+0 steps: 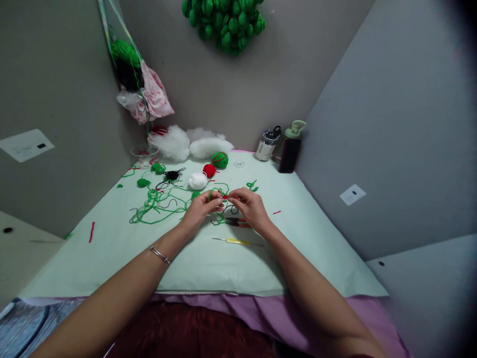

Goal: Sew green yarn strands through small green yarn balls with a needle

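Both of my hands meet over the middle of the pale table (231,271). My left hand (203,209) has thumb and fingers pinched on a small red piece (224,197), and a strand of green yarn crosses its fingers. From the other side, the fingertips of my right hand (249,206) close on the same red piece. Beneath my right hand lies a dark tool with red parts (240,223). A hook with a yellow handle (237,242) rests nearer the front edge. Loose green yarn (152,211) spreads to the left of my left hand.
Behind my hands sit white (197,181), red (209,170) and green (220,159) yarn balls. White stuffing (208,147) lies against the back wall. A pen cup (265,149), a green-lidded bottle (294,130) and a dark phone-like object (289,155) stand at the back right.
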### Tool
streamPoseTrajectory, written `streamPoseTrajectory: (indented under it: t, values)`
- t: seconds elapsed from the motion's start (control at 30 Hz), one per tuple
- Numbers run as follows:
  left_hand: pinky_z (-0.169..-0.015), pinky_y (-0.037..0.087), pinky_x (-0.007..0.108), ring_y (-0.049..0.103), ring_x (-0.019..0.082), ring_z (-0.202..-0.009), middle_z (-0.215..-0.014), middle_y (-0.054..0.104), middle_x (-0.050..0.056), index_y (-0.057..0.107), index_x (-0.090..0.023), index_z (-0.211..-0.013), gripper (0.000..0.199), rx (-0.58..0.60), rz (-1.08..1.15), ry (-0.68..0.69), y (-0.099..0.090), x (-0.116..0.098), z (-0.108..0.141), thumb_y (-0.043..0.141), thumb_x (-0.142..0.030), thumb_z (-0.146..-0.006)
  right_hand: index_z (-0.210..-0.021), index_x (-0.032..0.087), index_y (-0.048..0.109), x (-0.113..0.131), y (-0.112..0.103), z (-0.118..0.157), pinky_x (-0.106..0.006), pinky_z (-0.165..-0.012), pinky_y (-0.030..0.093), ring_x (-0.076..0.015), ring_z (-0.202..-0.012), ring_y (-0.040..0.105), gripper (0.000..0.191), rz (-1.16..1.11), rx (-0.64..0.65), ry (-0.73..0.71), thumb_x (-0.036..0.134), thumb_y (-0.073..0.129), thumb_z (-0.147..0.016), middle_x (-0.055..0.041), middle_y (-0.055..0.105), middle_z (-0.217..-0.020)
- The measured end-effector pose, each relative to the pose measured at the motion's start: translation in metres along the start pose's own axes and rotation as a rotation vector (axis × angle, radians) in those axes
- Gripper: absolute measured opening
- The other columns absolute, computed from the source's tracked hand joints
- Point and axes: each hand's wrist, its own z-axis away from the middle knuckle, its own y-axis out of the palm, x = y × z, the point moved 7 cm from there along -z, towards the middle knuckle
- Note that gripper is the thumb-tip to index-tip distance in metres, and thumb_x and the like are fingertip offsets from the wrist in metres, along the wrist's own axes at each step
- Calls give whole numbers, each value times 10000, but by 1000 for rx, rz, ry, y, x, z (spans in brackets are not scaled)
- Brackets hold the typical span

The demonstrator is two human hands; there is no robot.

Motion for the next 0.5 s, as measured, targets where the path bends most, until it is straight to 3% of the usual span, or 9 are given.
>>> streamPoseTrajectory:
  t: [0.2, 0.37, 0.5]
  values:
    - [-936, 538, 329, 647, 139, -863, -906, 636, -2, 642, -159, -858, 322, 23, 23, 28, 0, 6, -3, 844, -359, -706, -926, 207, 621, 19, 4, 3, -267, -679, 493, -150, -717, 608, 63, -28, 39, -74, 253, 592, -958, -26, 667, -832]
    - [-894, 518, 304, 642, 142, -835, -887, 646, 6, 643, -154, -866, 309, 38, -56, 62, 1, 6, -3, 814, -376, -736, -981, 198, 607, 36, 12, 9, -281, -755, 468, -175, -829, 615, 129, 258, 71, -285, 252, 499, -1025, -68, 692, -906]
    - [-772, 467, 253, 584, 126, -757, -797, 611, -13, 610, -161, -799, 268, 24, -194, 113, 0, 4, -2, 784, -359, -745, -977, 196, 632, 32, 18, 11, -245, -659, 415, -148, -759, 602, 207, 449, 154, -290, 251, 448, -1055, -49, 687, -866]
